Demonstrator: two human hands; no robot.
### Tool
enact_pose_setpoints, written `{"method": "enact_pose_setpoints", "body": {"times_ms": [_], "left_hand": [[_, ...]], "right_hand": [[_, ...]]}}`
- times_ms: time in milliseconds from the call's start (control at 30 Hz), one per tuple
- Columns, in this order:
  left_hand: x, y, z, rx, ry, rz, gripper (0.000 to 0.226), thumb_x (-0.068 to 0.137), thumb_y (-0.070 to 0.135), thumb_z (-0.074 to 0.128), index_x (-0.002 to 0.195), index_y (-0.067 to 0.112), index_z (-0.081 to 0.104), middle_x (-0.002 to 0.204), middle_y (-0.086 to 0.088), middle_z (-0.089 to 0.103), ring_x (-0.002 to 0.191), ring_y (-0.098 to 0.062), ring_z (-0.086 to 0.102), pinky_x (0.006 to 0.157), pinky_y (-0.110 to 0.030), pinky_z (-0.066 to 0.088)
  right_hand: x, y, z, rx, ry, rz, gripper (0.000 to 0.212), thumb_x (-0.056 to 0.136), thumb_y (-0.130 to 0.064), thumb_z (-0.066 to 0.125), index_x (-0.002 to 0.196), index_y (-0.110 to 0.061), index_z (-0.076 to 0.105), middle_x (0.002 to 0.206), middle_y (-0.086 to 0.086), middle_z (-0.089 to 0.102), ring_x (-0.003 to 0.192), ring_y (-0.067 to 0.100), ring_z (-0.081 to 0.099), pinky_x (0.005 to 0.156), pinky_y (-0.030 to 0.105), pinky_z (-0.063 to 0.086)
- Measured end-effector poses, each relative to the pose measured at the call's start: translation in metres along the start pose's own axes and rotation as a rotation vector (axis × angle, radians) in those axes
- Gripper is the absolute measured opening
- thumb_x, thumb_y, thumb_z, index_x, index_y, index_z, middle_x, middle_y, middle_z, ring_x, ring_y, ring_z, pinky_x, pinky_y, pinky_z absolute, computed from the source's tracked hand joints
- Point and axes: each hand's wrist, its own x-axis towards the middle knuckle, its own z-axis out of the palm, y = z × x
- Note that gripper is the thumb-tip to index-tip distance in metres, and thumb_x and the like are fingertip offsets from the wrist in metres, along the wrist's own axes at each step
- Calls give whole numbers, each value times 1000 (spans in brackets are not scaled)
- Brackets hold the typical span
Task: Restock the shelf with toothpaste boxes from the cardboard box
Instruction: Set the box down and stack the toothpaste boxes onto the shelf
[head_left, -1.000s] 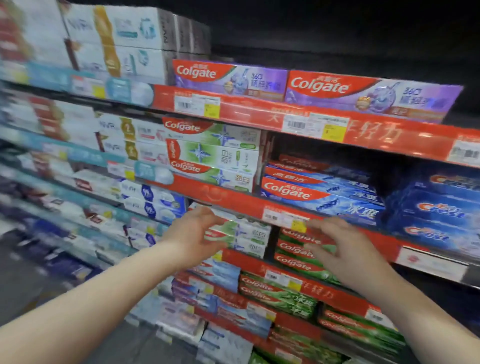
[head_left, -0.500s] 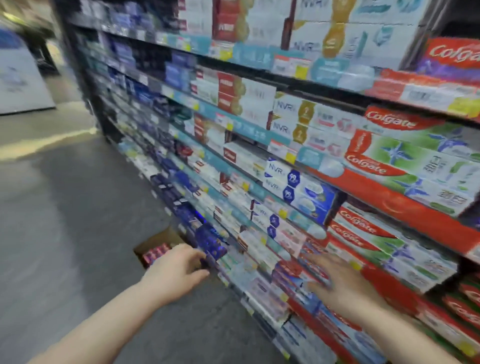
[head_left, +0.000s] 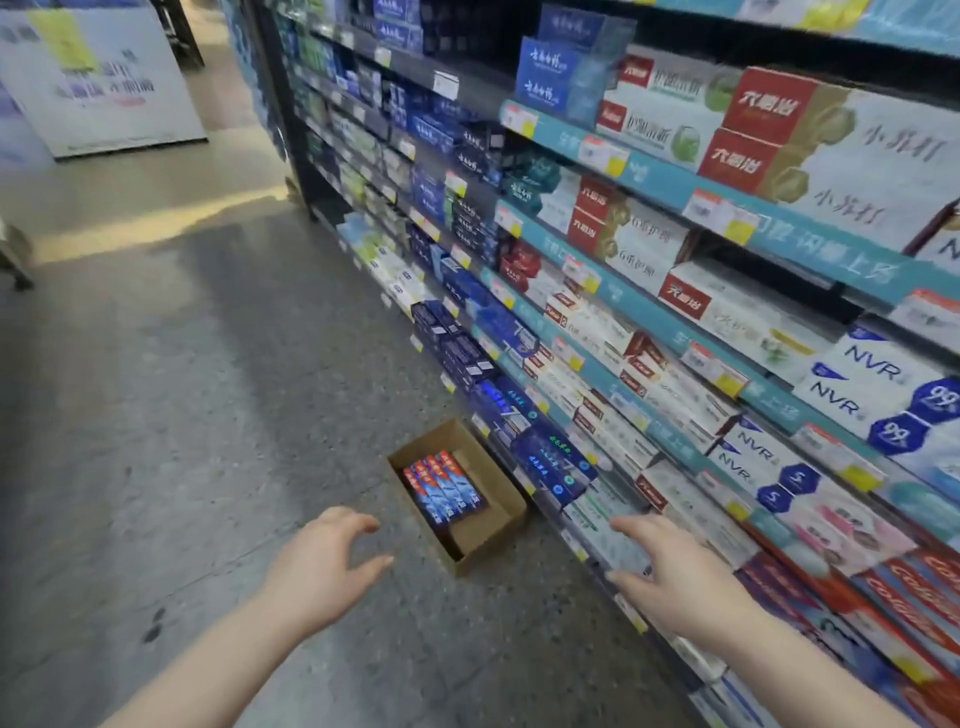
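Both hands, the left hand (head_left: 317, 564) and right hand (head_left: 675, 571), reach empty with spread fingers toward the floor-level cardboard box (head_left: 470, 540) to collect red-and-blue toothpaste boxes (head_left: 444, 486).

On the shelf (head_left: 649, 182), white boxes (head_left: 872, 370) read NVR, red boxes (head_left: 906, 605) Colgate.

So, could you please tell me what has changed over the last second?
The view swung left and down from the shelf to the box on the floor. The left hand and right hand came away from the shelf and now reach down towards the box. Nothing was gripped: both stay open and empty.
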Motion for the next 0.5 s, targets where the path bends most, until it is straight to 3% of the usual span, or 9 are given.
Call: {"method": "enact_pose_setpoints", "body": {"times_ms": [200, 500], "left_hand": [[58, -33, 2, -20, -22, -12, 78, 57, 65, 39, 107, 11, 65, 104, -11, 64, 101, -27, 61, 87, -28, 45], [228, -67, -17, 20, -164, -30, 85, 56, 65, 29, 117, 15, 58, 118, -7, 58, 111, -21, 55, 93, -20, 35]], "right_hand": [[89, -22, 11, 60, -68, 17, 56, 86, -40, 54, 137, -29, 35, 143, -5, 42, 129, 13, 42, 105, 29, 37], [274, -45, 21, 159, -158, 20, 57, 82, -41, 59, 135, -25, 43, 137, -1, 47, 123, 16, 48, 99, 27, 39]]}}
